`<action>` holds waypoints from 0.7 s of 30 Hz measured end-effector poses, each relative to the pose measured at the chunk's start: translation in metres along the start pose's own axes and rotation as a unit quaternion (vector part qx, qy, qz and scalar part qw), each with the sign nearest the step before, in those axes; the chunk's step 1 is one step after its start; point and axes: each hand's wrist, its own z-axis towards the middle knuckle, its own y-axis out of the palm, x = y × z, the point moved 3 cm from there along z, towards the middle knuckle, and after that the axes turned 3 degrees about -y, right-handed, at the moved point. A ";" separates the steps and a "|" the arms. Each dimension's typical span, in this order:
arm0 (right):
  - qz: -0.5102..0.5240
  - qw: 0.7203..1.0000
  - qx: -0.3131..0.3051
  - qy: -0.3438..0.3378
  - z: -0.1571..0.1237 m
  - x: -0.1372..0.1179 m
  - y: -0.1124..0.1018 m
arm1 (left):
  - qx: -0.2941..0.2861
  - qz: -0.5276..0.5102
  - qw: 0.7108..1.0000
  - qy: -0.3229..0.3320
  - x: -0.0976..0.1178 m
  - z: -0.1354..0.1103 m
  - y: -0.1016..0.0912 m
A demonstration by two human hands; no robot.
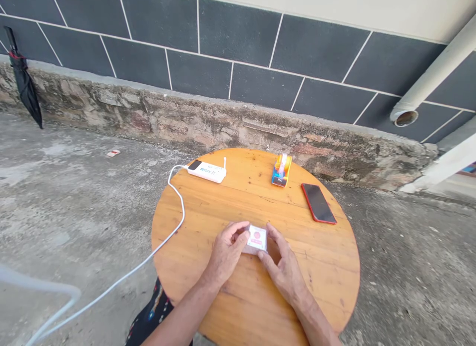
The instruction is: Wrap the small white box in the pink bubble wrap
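Observation:
A small white box with a pink round mark [256,239] rests on the round wooden table [208,212] near its front. My left hand [225,254] grips the box's left side, fingers curled against it. On the opposite side my right hand [283,264] pinches the box's right edge and lower corner between thumb and fingers. Both forearms reach in from the bottom of the view.
A white power bank [207,171] with a white cable [177,192] lies at the table's back left. An orange and blue tape dispenser [281,170] stands at the back. A red-cased phone [318,202] lies right. Concrete floor surrounds; a black umbrella [25,83] leans on the wall.

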 end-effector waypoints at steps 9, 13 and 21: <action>0.021 1.000 0.010 0.000 0.000 0.002 0.001 | 0.005 0.004 1.000 -0.001 0.000 0.000 0.001; 0.015 1.000 0.006 -0.005 0.001 0.003 0.001 | 0.009 -0.001 1.000 -0.017 0.000 0.003 0.001; -0.010 1.000 -0.002 -0.004 0.002 0.003 0.002 | 0.009 -0.001 1.000 -0.014 0.002 0.001 0.002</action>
